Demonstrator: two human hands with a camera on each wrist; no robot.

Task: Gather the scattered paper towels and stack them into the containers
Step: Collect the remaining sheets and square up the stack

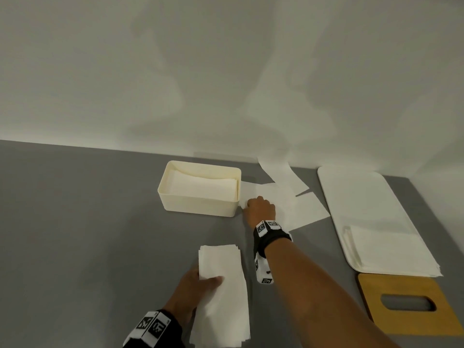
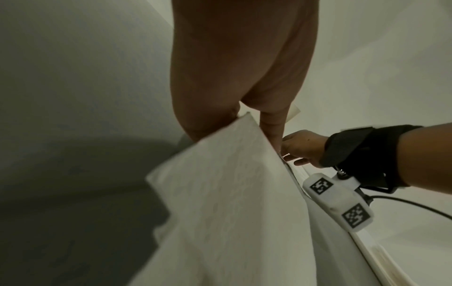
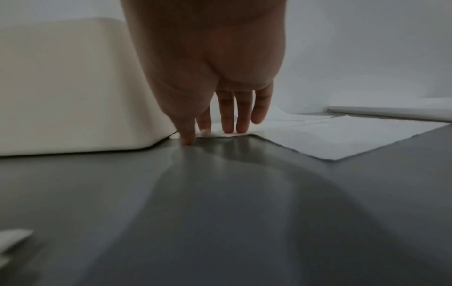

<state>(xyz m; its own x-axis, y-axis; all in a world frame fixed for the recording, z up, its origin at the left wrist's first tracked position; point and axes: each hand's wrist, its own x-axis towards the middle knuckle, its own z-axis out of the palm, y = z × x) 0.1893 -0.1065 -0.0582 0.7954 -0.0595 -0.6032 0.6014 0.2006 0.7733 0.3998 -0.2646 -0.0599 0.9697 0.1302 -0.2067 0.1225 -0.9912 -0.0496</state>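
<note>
My left hand [image 1: 200,281] grips a stack of white paper towels [image 1: 221,292] near the table's front, thumb on top; the left wrist view shows the stack [image 2: 232,193] under the thumb. My right hand [image 1: 259,207] reaches to the scattered paper towels [image 1: 296,204] lying just right of the cream box [image 1: 198,205]. In the right wrist view its straight fingers [image 3: 227,123] rest on the towel's near edge [image 3: 330,135] and the thumb touches the table beside the box [image 3: 73,87]. The box holds folded towels.
A long white tray [image 1: 351,192] with a pile of towels [image 1: 386,249] lies at the right. A wooden lid with a slot [image 1: 406,320] sits in front of it. The grey table [image 1: 88,222] meets a white wall behind.
</note>
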